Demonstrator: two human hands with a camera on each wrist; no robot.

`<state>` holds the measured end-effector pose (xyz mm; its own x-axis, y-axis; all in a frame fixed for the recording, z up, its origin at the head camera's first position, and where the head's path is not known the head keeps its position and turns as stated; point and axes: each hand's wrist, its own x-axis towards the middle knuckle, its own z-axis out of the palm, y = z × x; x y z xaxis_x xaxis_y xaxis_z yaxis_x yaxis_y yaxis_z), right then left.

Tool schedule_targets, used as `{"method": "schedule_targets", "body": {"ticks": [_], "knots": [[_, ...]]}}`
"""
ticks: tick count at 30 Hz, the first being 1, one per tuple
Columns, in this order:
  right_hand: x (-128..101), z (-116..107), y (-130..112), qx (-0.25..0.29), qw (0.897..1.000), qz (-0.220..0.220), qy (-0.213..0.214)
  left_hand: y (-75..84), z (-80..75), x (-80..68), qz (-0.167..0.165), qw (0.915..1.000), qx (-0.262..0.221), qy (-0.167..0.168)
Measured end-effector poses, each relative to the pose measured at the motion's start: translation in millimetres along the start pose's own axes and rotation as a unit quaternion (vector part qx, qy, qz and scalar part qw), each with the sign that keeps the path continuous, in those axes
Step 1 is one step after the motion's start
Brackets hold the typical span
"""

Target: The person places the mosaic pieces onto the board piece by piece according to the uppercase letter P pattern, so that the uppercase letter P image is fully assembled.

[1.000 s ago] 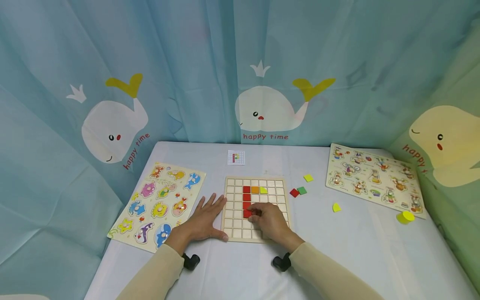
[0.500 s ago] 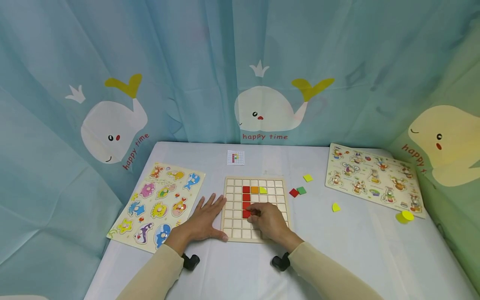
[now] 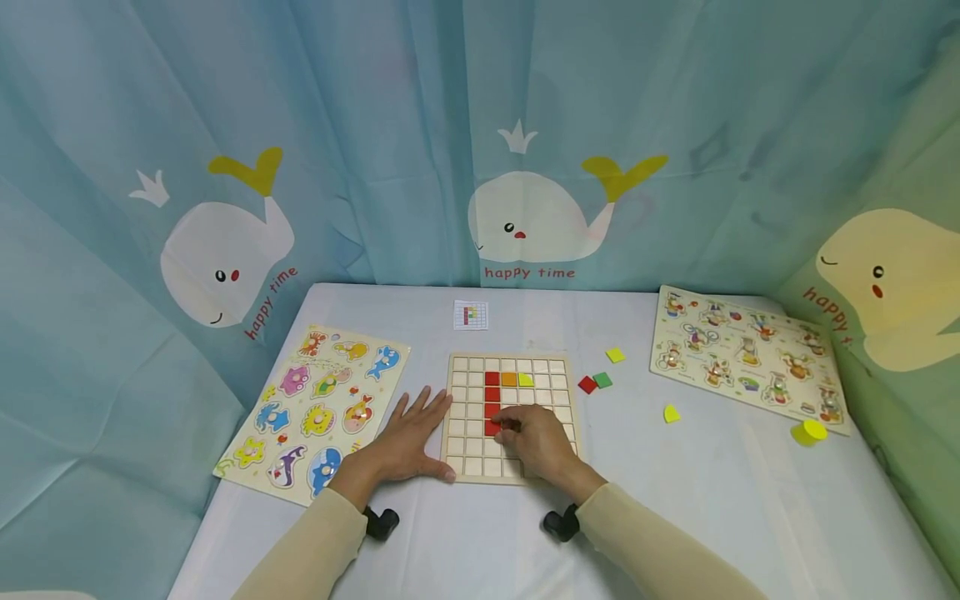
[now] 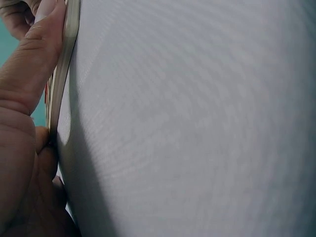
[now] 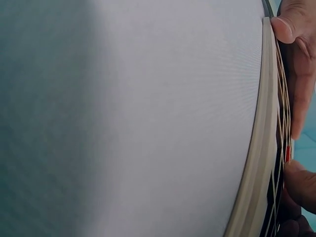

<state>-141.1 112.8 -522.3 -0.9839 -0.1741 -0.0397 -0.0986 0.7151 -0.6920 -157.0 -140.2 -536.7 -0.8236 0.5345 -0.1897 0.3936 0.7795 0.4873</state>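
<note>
A wooden grid board (image 3: 551, 392) lies mid-table. It carries a column of red tiles (image 3: 492, 393), an orange tile (image 3: 509, 379) and a yellow-green tile (image 3: 527, 380). My left hand (image 3: 420, 429) lies flat on the cloth, fingers spread, thumb along the board's left edge (image 4: 61, 84). My right hand (image 3: 517, 427) rests on the board with curled fingertips pinching the lowest red tile (image 3: 492, 428). In the right wrist view the fingers (image 5: 296, 74) reach over the board's rim (image 5: 259, 148); a sliver of red tile (image 5: 287, 154) shows.
An animal peg puzzle (image 3: 318, 408) lies to the left, another (image 3: 750, 358) to the right. Loose red (image 3: 588, 385), green (image 3: 603, 380) and yellow (image 3: 616, 355) tiles, a yellow wedge (image 3: 672, 413) and a yellow disc (image 3: 810, 432) lie right of the board. A pattern card (image 3: 471, 315) sits behind.
</note>
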Motion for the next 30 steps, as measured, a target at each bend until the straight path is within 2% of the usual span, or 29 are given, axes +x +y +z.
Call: {"method": "schedule_targets", "body": {"ticks": [5, 11, 17, 23, 30], "knots": [[-1.1, -2.6, 0.1, 0.031, 0.999, 0.009, -0.008, 0.8, -0.3, -0.3, -0.002, 1.0, 0.003, 0.0], [-1.8, -3.6, 0.5, 0.046, 0.999, 0.005, 0.013, 1.3, -1.4, -1.0, -0.003, 1.0, 0.006, -0.002], [-0.1, -10.9, 3.9, 0.071, 0.997, 0.015, 0.013, 1.3, 0.0, -0.3, -0.004, 1.0, 0.003, -0.002], [9.0, -36.4, 20.0, 0.098, 0.994, 0.025, 0.037, 2.5, -0.5, 1.1, -0.011, 0.9999, -0.002, -0.007], [17.5, -73.9, 53.2, 0.105, 0.99, 0.062, 0.07, 1.8, -0.8, 0.5, -0.013, 0.9999, 0.001, -0.011]]}}
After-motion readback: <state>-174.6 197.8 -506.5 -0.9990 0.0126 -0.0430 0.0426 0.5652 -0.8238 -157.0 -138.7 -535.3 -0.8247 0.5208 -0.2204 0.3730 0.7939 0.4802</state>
